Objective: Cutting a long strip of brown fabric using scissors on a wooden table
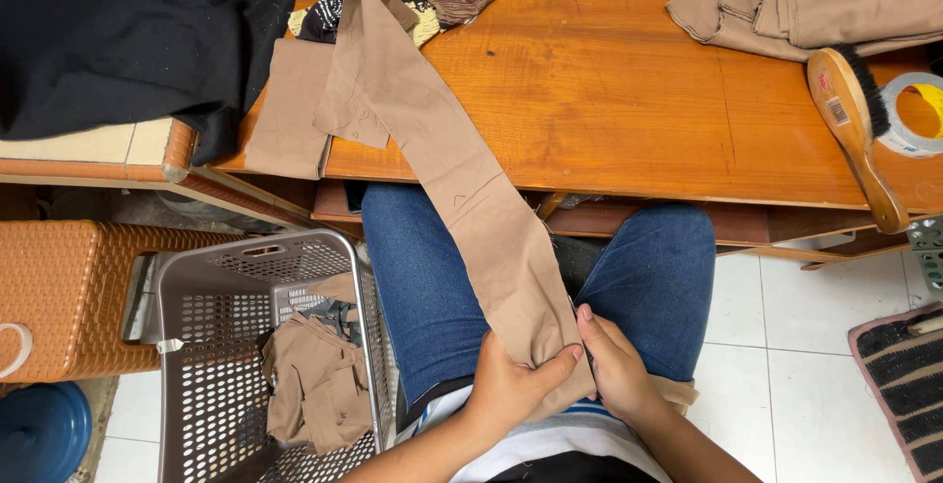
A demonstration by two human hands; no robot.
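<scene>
A long tan fabric strip (432, 139) runs from the wooden table (609, 100) down across my lap, over my blue jeans. My left hand (511, 385) grips the strip's lower end, thumb pressed on the cloth. My right hand (617, 365) pinches the same end from the right side, fingers touching the fabric edge. Both hands sit close together on my lap. The strip's very end is bunched under my hands and partly hidden.
A grey perforated plastic basket (211, 345) at my left holds crumpled tan fabric pieces (314, 385). An orange plastic stool (69, 296) stands left of it. On the table: more tan cloth (815, 1), a wooden brush (857, 129), a tape roll (914, 114), black fabric (108, 41).
</scene>
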